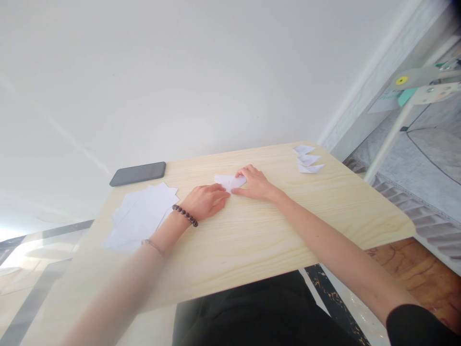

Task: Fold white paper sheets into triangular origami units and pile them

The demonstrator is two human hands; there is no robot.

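A small folded piece of white paper (227, 181) lies on the light wooden table (273, 230), near its far side. My left hand (206, 201), with a dark bead bracelet on the wrist, rests flat beside the paper, its fingertips touching the paper's near left edge. My right hand (254, 183) presses down on the paper's right end with its fingers extended and close together. Neither hand lifts the paper off the table.
A stack of white paper sheets (141, 214) lies at the left of the table. A dark phone (138, 173) rests at the far left edge. Three folded paper pieces (307, 159) sit at the far right corner. A white lamp stand (403, 120) rises at the right.
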